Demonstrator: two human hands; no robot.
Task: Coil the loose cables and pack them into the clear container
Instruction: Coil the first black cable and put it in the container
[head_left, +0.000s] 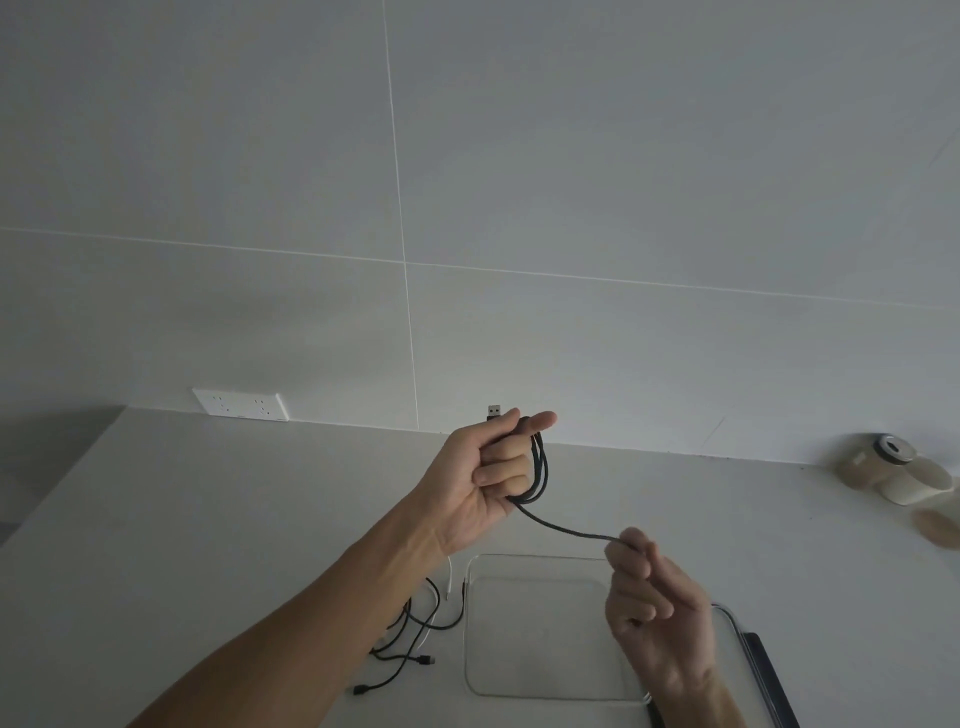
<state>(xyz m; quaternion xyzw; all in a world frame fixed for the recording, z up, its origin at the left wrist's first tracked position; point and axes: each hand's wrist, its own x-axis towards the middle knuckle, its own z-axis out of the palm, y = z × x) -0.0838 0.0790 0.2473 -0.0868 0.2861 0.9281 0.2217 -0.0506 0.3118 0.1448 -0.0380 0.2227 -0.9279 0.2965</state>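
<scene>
**Two hands, one black cable half coiled above the container**

Head view: the left hand (480, 480) is raised over the white countertop (208, 519), fingers curled shut around several loops of a black USB cable (537, 470). The cable's USB plug (494, 412) sticks up past the thumb side of the fist. From the bottom of the loops a single strand runs down and to the right to the right hand (657, 605), whose thumb and fingertips are pinched closed on it.

Below and between the hands sits the clear container (470, 649), a shallow rectangular tray; nothing can be made out inside it. Just left of it, partly hidden by the left forearm, loose cables (410, 631) lie tangled on the countertop, black ones with a white one among them. A white wall socket (240, 404) sits on the tiled wall at the counter's back edge, and a beige object (896, 470) lies at far right.
</scene>
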